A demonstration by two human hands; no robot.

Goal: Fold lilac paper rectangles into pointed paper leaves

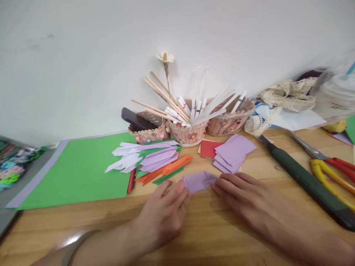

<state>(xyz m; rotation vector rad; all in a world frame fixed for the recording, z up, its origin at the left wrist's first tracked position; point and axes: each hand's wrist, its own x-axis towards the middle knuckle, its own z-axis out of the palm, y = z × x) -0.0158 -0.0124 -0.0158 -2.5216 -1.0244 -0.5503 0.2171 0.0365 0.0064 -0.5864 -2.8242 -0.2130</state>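
Note:
A small piece of purple paper, partly folded, lies low over the wooden table between my hands. My left hand pinches its left end, fingers closed, and wears a ring. At the paper's right end, my right hand has its fingers together, pressing on the corner. Just behind the right hand is a loose pile of purple paper pieces beside red paper. Behind the left hand lie folded white and purple paper strips, with folded orange strips and green ones among them.
Green paper sheets cover the left side. Three decorated baskets with sticks, pens and a flower stand against the wall. On the right lie a dark green long-handled tool, scissors, yellow-handled pliers and lace ribbon.

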